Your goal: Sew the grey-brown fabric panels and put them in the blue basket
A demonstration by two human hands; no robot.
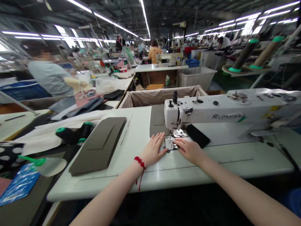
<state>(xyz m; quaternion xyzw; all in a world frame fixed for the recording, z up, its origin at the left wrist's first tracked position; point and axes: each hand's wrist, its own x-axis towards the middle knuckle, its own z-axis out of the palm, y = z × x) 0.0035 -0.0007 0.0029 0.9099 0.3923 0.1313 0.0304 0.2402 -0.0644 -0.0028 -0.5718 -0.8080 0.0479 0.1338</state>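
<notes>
A white sewing machine [225, 116] stands on a white table [164, 175]. My left hand [153, 150] lies flat on the table, fingers stretched out, just left of the metal needle plate [169, 142]. My right hand [189, 150] rests beside the plate on its right, its fingertips touching the plate's edge under the presser foot [178, 133]. A grey fabric piece [157, 121] lies behind the needle. A red bead bracelet [140, 162] is on my left wrist. A dark phone [198, 135] lies under the machine arm.
A stack of grey-brown fabric panels [98, 144] lies at the table's left, with black thread cones [72, 135] beside it. A lined bin [162, 95] stands behind the table. A person in a light shirt [50, 77] works at the left; others sit farther back.
</notes>
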